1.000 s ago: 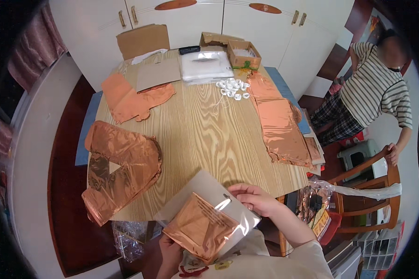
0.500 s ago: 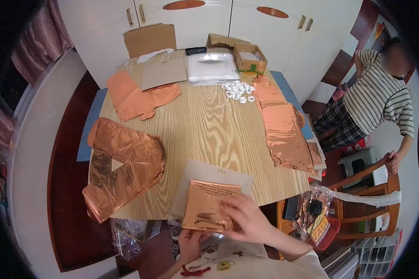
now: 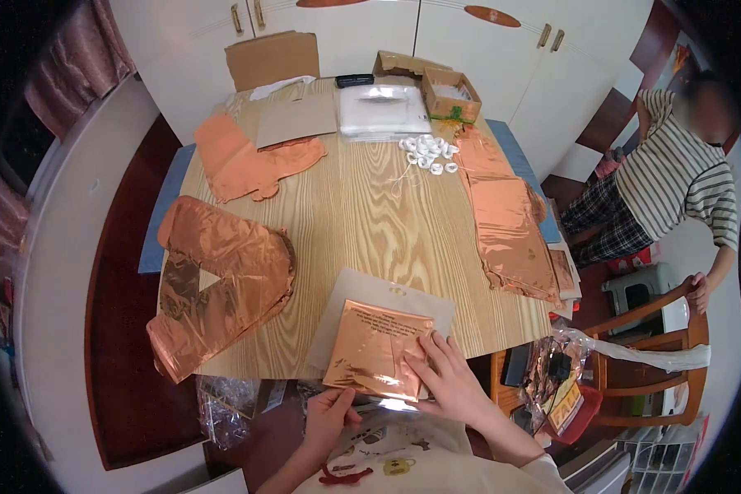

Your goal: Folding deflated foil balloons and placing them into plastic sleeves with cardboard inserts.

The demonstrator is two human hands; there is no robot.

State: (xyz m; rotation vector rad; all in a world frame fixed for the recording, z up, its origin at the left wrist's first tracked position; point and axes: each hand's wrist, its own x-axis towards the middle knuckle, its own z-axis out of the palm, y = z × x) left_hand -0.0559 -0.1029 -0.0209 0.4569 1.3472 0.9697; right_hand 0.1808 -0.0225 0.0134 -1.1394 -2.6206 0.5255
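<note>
A folded copper foil balloon (image 3: 366,350), with small print near its top, lies on a grey card (image 3: 337,306) at the table's near edge. The card has a hanging hole at its top and sticks out beyond the foil. My right hand (image 3: 449,379) rests on the foil's right side, fingers stretched and spread. At the lower left corner, my left hand (image 3: 329,420) is closed, thumb and curled fingers pinching the foil's edge. An unfolded A-shaped copper foil balloon (image 3: 230,284) lies flat to the left, wrinkled, the table showing through its triangular hole.
More flat copper foil balloons (image 3: 226,156) (image 3: 506,218) lie far left and along the right. White ribbon rolls (image 3: 428,152), clear plastic sleeves (image 3: 383,113) and an open carton (image 3: 451,97) sit at the back. A person (image 3: 671,173) stands right, one hand on a wooden chair (image 3: 634,317).
My right hand has come down and flattened on the foil's right side. My left hand's fingers have curled at the lower corner. The whole view has shifted slightly.
</note>
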